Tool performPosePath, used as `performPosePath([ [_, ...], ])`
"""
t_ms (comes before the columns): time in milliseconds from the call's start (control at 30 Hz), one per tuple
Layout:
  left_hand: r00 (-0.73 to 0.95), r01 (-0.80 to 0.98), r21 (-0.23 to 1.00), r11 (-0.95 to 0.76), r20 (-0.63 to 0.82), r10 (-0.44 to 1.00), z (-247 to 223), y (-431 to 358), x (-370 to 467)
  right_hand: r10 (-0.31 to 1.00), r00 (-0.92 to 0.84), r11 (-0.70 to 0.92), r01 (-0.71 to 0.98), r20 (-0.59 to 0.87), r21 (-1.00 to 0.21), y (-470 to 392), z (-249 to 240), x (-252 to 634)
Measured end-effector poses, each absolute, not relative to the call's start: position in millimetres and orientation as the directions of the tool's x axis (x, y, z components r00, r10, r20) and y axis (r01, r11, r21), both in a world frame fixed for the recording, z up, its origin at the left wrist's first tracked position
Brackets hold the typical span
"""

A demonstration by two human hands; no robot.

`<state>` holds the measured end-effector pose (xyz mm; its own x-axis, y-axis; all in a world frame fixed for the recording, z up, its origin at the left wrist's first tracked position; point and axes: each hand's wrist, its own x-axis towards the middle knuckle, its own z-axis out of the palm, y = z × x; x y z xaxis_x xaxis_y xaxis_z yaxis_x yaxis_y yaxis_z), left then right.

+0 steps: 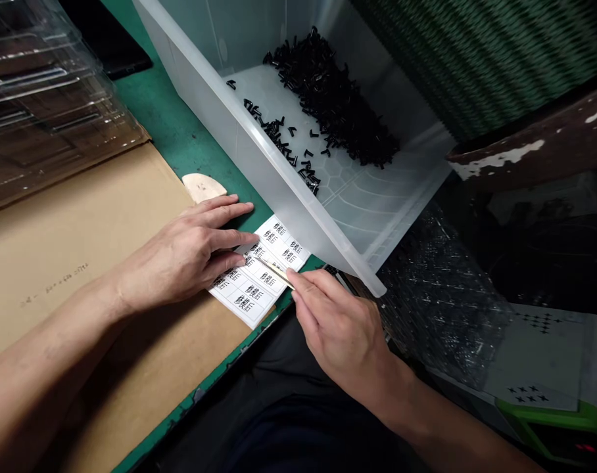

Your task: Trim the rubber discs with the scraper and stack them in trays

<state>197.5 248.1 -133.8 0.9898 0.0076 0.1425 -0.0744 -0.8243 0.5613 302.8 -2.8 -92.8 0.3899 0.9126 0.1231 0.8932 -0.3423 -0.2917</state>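
Observation:
A white sheet (pixel 252 304) printed with rows of boxed black characters lies at the table's edge, partly over brown cardboard. My left hand (pixel 190 246) rests on it with fingers stretched out; index fingertip and thumb press near its upper left side. Between the thumb and fingers of my right hand (pixel 340 322) is a thin pointed metal tool (pixel 275 268). Its tip touches or hovers just over the sheet beside my left thumb. Whether it is a blade or tweezers I cannot tell.
A translucent plastic bin (pixel 263 141) holding many small black parts (pixel 328 92) stands tilted right behind the sheet. Clear plastic trays (pixel 47 105) lie on the cardboard (pixel 91 223) at left. A pale rounded piece (pixel 203 186) sits by my left hand. At lower right is a white-green device (pixel 549 368).

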Motion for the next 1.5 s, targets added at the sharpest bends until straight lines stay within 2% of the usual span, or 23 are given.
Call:
performPosePath([
  [1000, 0.989, -0.082, 0.555, -0.828, 0.149, 0.002, -134, 249, 197, 0.921, 0.364, -0.317, 0.908, 0.141, -0.274, -25, -88, 305],
  [1500, 0.989, -0.075, 0.585, -0.807, 0.149, 0.016, -135, 249, 197, 0.925, 0.367, -0.329, 0.901, 0.094, -0.282, -42, -84, 304],
])
